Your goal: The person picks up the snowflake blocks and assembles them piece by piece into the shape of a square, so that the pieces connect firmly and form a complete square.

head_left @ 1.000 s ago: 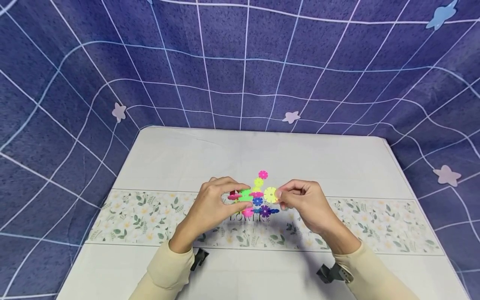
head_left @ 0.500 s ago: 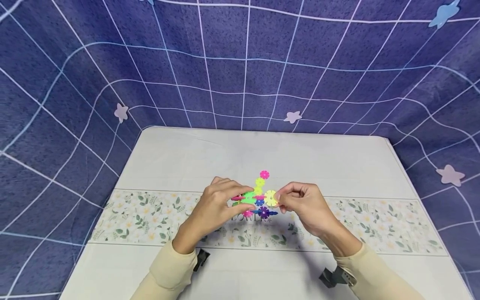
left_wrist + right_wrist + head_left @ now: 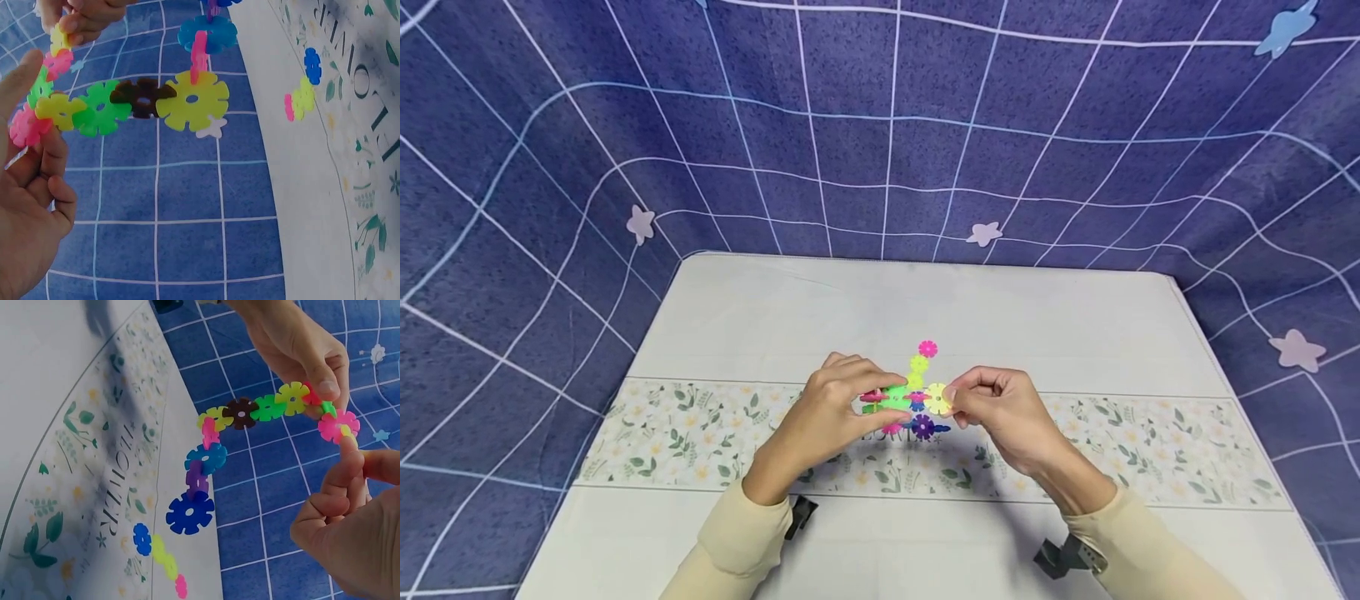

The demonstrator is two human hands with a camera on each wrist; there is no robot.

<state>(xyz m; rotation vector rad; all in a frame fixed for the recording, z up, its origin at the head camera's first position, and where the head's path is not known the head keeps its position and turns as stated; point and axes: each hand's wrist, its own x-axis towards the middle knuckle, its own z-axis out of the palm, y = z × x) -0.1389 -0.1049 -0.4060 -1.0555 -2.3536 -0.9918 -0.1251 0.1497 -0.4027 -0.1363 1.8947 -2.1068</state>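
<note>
A chain of flower-shaped plastic discs hangs between the hands. In the head view the left hand (image 3: 831,408) pinches it at the green disc (image 3: 895,398). The right hand (image 3: 1006,412) holds a yellow disc (image 3: 937,399) between thumb and fingertips, touching a pink disc (image 3: 338,427) in the right wrist view. From the left hand the chain runs through a yellow disc (image 3: 60,112), a green one (image 3: 102,107), a brown one (image 3: 143,99) and a larger yellow one (image 3: 192,100), then light blue (image 3: 206,459), purple (image 3: 197,479) and dark blue (image 3: 190,513) discs.
On the white table (image 3: 925,308) lies a separate short strip with a blue disc (image 3: 142,539), yellow discs (image 3: 164,557) and a pink disc (image 3: 181,586). A floral band (image 3: 700,433) crosses the table. A blue gridded cloth (image 3: 850,150) stands behind and at the sides.
The right hand and its yellow disc have shifted slightly left, nearer the left hand. The left hand moved slightly right and down at first, then stayed nearly still, keeping its grip.
</note>
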